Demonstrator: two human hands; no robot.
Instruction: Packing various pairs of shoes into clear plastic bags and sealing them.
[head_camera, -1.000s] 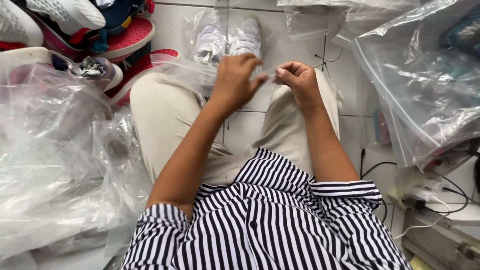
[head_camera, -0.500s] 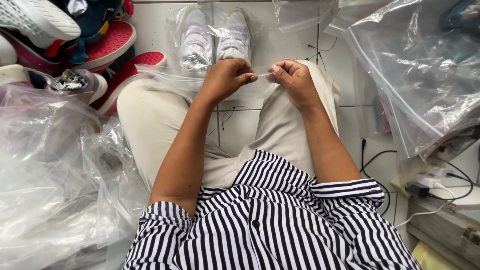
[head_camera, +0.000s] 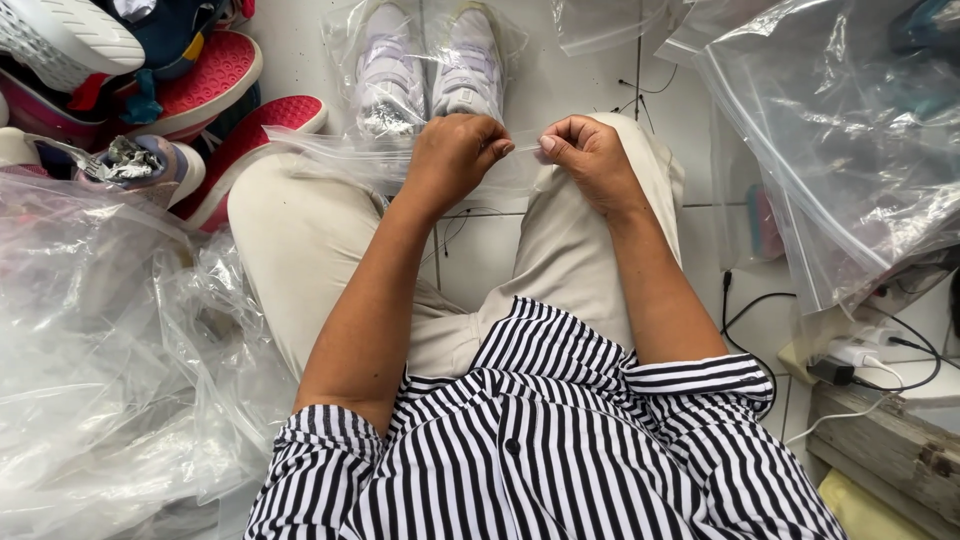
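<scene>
A clear plastic bag (head_camera: 425, 40) holding a pair of white shoes (head_camera: 430, 75) lies across my knees on the white tiled floor. My left hand (head_camera: 455, 155) and my right hand (head_camera: 590, 155) both pinch the near edge of that bag, thumbs and fingers pressed together along its rim. The two hands sit close together, almost touching, above the gap between my beige trouser legs.
A heap of red, white and blue shoes (head_camera: 130, 80) lies at the upper left. Crumpled clear bags (head_camera: 100, 370) pile at the left. Large clear bags (head_camera: 840, 150) hang at the right over cables and a plug (head_camera: 860, 352) on a wooden ledge.
My view has drifted, so the bagged shoes sit lower and nearer the centre. My hands have stayed pinched on the bag's edge and moved closer together.
</scene>
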